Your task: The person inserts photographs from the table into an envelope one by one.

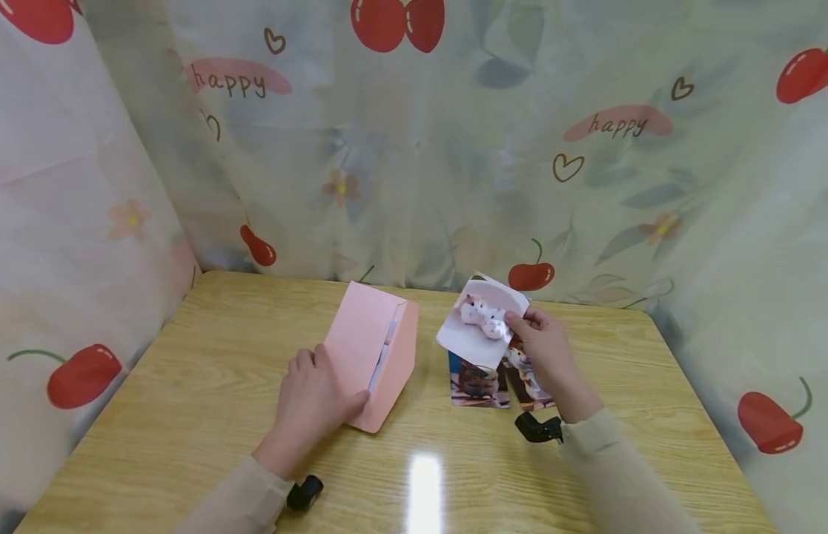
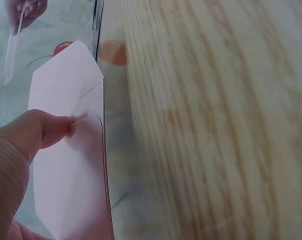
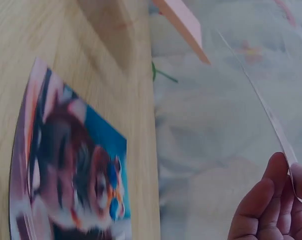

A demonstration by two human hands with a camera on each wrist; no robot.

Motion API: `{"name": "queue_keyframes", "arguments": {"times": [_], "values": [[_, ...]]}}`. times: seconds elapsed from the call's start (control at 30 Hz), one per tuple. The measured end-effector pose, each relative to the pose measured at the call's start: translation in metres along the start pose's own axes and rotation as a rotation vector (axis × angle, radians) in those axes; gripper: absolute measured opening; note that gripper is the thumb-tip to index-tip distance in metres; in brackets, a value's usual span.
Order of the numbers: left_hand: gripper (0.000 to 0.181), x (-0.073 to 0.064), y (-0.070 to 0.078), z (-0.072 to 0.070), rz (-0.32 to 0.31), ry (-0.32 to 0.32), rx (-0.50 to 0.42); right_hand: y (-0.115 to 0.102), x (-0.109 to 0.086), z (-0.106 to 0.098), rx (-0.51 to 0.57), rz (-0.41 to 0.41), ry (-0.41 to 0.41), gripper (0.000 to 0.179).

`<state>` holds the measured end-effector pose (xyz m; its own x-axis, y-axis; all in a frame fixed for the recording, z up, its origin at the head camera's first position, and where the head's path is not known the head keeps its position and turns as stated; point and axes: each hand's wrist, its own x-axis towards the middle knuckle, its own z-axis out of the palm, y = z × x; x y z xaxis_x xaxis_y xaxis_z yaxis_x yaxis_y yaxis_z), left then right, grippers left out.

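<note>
My left hand (image 1: 315, 398) grips a pink envelope (image 1: 360, 326), thumb on its near side and fingers on the broad face. The envelope's flap (image 1: 402, 363) stands folded out to the right, showing the slit of the opening. In the left wrist view the thumb presses on the envelope (image 2: 71, 185) near a cut in its flap. Between thumb and fingers, my right hand (image 1: 550, 352) pinches a photo card (image 1: 454, 334) with two white hamsters on it, raised over the table. Edge-on, the same card (image 3: 277, 131) shows as a thin strip in the right wrist view.
Two photos lie on the wooden table (image 1: 207, 386) below the raised card: a blue-and-brown one (image 1: 477, 386) and another (image 1: 530, 386) partly hidden by my right hand. A cherry-printed curtain (image 1: 414, 185) borders the table at the back and sides. Black wrist cameras (image 1: 539, 428) hang under both wrists.
</note>
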<state>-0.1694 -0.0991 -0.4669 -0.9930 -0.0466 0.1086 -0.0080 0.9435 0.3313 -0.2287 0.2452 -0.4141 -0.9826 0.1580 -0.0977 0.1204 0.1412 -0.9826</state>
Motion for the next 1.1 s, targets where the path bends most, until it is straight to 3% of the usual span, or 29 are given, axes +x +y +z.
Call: {"name": "queue_keyframes", "arguments": {"times": [0.17, 0.4, 0.67, 1.1], "values": [[0.103, -0.001, 0.003, 0.000, 0.019, -0.004, 0.017, -0.003, -0.006, 0.027, 0.034, -0.071, -0.021, 0.038], [0.107, -0.002, 0.005, 0.000, 0.037, 0.003, 0.031, 0.001, -0.009, 0.053, 0.014, -0.143, 0.018, 0.033], [0.109, -0.002, 0.007, 0.000, 0.030, -0.005, 0.034, 0.003, -0.012, 0.070, -0.047, -0.178, 0.068, 0.031], [0.107, -0.003, 0.007, 0.003, 0.063, 0.043, 0.007, 0.007, -0.018, 0.088, -0.184, -0.224, -0.007, 0.025]]}}
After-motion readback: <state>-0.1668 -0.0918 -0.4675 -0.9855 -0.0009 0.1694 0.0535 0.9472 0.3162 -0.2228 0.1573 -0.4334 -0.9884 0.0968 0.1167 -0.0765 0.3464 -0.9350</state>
